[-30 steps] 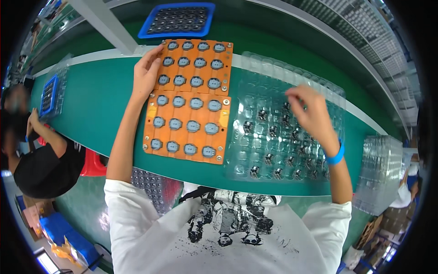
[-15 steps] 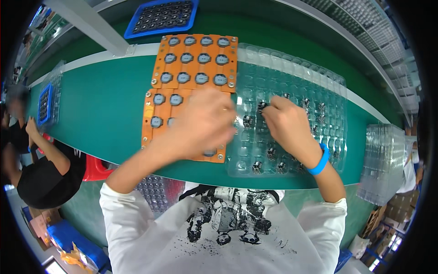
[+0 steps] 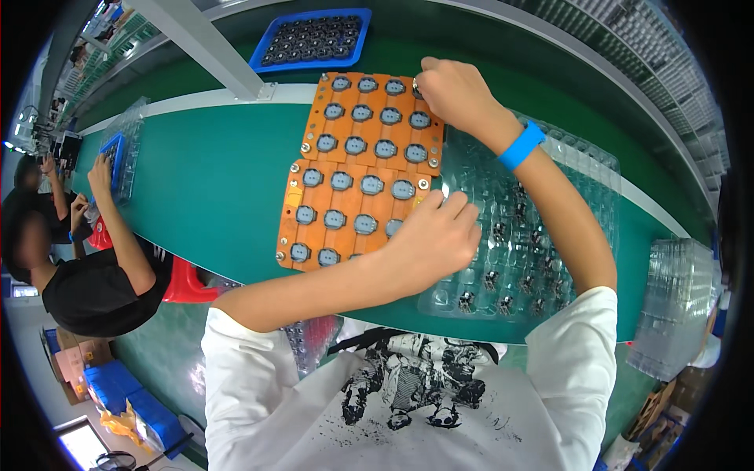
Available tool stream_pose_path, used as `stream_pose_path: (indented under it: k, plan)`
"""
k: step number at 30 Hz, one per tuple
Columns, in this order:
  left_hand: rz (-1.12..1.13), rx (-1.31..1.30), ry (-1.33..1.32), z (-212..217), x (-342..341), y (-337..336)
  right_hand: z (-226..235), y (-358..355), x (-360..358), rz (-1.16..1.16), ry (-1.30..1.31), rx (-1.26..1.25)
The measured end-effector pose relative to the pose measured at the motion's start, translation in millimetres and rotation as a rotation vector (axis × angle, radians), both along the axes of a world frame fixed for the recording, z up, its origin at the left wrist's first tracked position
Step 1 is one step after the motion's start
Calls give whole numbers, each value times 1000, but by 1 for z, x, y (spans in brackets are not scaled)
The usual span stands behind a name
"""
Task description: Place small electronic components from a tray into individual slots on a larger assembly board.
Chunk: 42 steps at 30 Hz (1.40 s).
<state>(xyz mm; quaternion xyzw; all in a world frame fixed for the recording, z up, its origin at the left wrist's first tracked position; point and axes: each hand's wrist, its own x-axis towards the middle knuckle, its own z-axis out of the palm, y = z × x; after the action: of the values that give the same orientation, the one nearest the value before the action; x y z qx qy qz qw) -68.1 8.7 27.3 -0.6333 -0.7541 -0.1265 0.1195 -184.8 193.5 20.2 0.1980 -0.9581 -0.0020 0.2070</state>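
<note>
Two orange fixture plates lie end to end on the green bench, the upper one [image 3: 369,133] beyond the lower one [image 3: 357,169]. Both carry rows of grey round parts [image 3: 390,116]. My right hand [image 3: 459,96] reaches over the upper plate's far right corner, fingertips pinched at the part there and partly covering it. Curled fingers close my left hand [image 3: 438,235] between the lower plate's right edge and a clear plastic tray [image 3: 471,169]; whatever it holds is hidden. Several small dark metallic pieces [image 3: 491,280] sit in the tray's pockets, partly beneath my right forearm.
A blue tray [image 3: 255,64] of dark round parts stands beyond the bench's far edge, near a grey post [image 3: 208,51]. Stacked clear trays [image 3: 667,310] are at the right. On the left, a co-worker in black [image 3: 102,290] works beside another blue tray [image 3: 118,169].
My right hand has moved from the clear tray to the upper plate's far right corner. My left hand has drawn back from over the plates toward their right edge. The view has shifted.
</note>
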Motion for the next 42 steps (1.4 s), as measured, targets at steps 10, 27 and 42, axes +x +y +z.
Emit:
stream_pose_path:
  k: [10,27,42]
  plan:
    - [214,388,34,19,-190,-62,8,2,-5,26,-107,-43]
    - [302,428,-182,-38,-221,-72,11,5,-4,3,-171,-228]
    - [246,466,-140,-48,-234,-72,13,15,-6,109,-195,-354]
